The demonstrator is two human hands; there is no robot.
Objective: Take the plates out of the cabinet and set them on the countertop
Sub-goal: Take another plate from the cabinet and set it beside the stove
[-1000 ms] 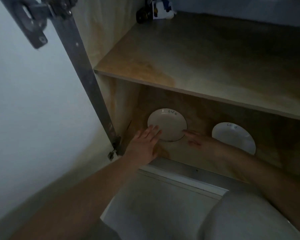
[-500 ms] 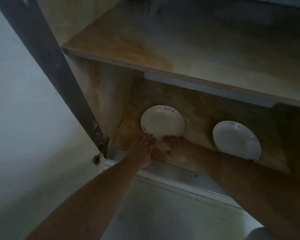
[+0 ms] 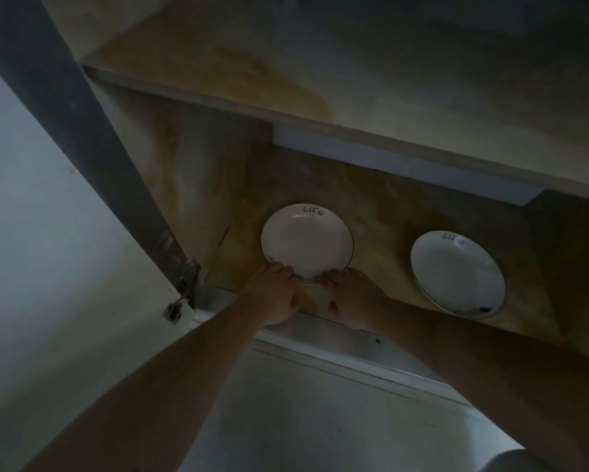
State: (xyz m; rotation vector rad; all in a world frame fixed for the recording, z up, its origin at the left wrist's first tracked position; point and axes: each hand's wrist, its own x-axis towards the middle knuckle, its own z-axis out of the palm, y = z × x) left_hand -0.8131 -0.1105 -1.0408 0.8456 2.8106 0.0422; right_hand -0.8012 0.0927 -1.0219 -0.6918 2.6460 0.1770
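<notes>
Two white plates with a dark rim and the word "life" lie on the cabinet's lower shelf (image 3: 381,206). The left plate (image 3: 306,243) sits near the front edge. My left hand (image 3: 274,298) and my right hand (image 3: 354,298) are side by side at its near rim. Both hands' fingers curl over that rim, with the thumbs lower, toward the shelf edge. The plate lies flat on the shelf. The right plate (image 3: 456,270) lies further right, apart from both hands, and my right forearm crosses just below it.
An upper wooden shelf (image 3: 286,80) overhangs the plates. The open cabinet door (image 3: 48,233) with its dark edge and metal hinge (image 3: 180,294) stands at the left. A pale surface (image 3: 320,420) lies below the cabinet's front rail. The light is dim.
My right hand moved left from between the plates to the left plate's near rim, and my left hand closed in beside it. The view moved closer. Neither plate has shifted.
</notes>
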